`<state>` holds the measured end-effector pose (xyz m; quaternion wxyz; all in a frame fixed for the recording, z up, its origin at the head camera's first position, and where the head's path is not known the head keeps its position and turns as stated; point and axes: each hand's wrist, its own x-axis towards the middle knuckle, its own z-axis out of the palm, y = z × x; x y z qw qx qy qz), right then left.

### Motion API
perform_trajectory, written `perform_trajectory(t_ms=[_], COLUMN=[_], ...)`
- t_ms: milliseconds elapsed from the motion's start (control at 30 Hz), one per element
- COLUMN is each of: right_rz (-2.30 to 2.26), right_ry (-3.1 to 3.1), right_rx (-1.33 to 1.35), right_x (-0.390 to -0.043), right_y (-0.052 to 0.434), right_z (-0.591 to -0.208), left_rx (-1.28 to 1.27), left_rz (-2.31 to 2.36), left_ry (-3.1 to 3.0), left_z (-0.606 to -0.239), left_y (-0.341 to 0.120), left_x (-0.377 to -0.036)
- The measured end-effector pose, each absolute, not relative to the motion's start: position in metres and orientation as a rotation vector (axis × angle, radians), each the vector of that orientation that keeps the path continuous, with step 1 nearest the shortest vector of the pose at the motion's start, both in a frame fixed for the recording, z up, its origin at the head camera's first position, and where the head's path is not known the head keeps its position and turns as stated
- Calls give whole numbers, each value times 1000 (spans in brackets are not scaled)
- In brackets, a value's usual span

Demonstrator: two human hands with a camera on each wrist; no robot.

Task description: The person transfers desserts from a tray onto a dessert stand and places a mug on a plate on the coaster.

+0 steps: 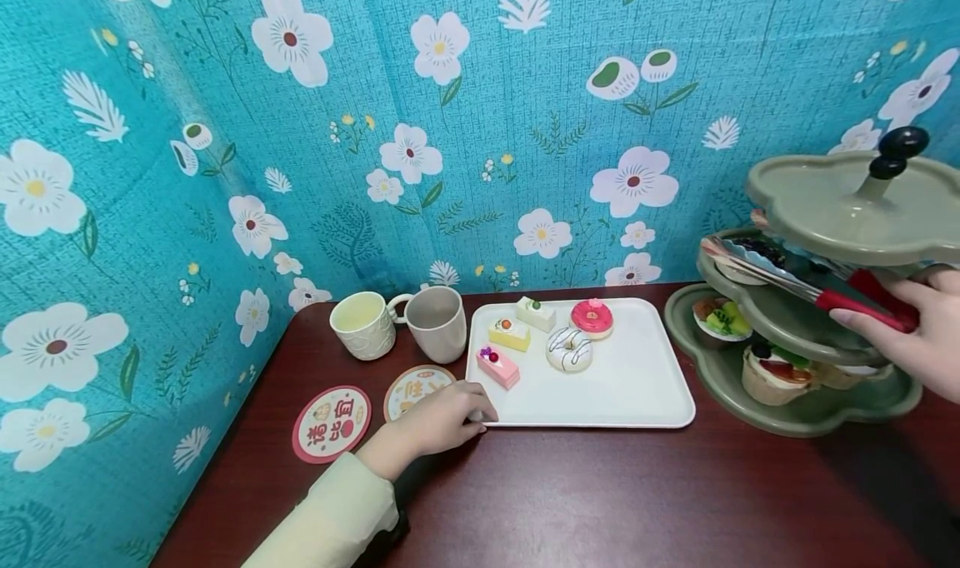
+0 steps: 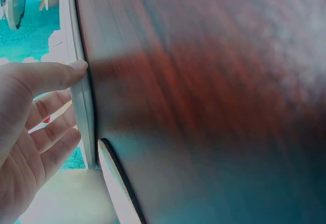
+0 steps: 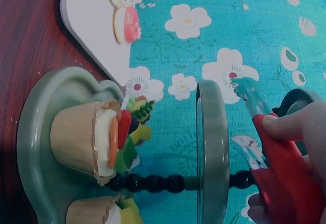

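Tongs [image 1: 806, 289], metal blades with red handles, held in the right hand [image 1: 911, 335] at the right edge of the head view. Fingers curled round the red handles; blade tips reach into the middle level of the green tiered stand [image 1: 817, 410], next to a dark-topped tart [image 1: 750, 256]. Right wrist view shows the same grip: thumb on the red handle of the tongs [image 3: 285, 178], right hand [image 3: 300, 147] close to the stand's central post. Whether the tips actually pinch the tart cannot be told.

Stand sits on the dark red bench [image 1: 600, 493], right side, just beside the white tray [image 1: 637, 385]. Lower levels hold a fruit tart [image 1: 720, 318] with green pieces and a cupcake [image 1: 768, 372] with red and dark fruit.

Left hand [image 1: 442, 418] rests on the bench at the tray's near left corner, fingers loosely bent, fingertips touching the tray edge, holding nothing. Left wrist view: left hand [image 2: 30, 122] with thumb tip against the thin white rim of the tray [image 2: 81, 102].

On the tray: pink cake slice [image 1: 498, 366], yellow cake slice [image 1: 510, 333], white cake slice [image 1: 536, 312], white donut [image 1: 569, 349], pink donut [image 1: 592, 317], all grouped at the far left half.

Left of the tray: two mugs [image 1: 438, 322] side by side, two round coasters [image 1: 332, 424] flat on the bench, the nearer one partly under the left hand. Blue flowered cloth [image 1: 375, 135] behind everything.
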<state>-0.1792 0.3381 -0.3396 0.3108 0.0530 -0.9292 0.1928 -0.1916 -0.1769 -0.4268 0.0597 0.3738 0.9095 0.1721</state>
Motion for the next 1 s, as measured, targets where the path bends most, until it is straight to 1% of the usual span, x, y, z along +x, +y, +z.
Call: perform_trajectory(t_ms=[300, 567, 1000], right_rz=[356, 259, 214], right_ry=[-2579, -2738, -2857], right_rx=[190, 150, 307], right_x=[-171, -164, -168], right_y=[323, 305, 272], right_z=[-329, -319, -319], left_rx=[1117, 1133, 1130], left_rz=[518, 522, 536], left_ry=[2747, 2750, 2742], left_z=[-427, -428, -425], left_y=[-177, -177, -176], left_x=[-193, -192, -190])
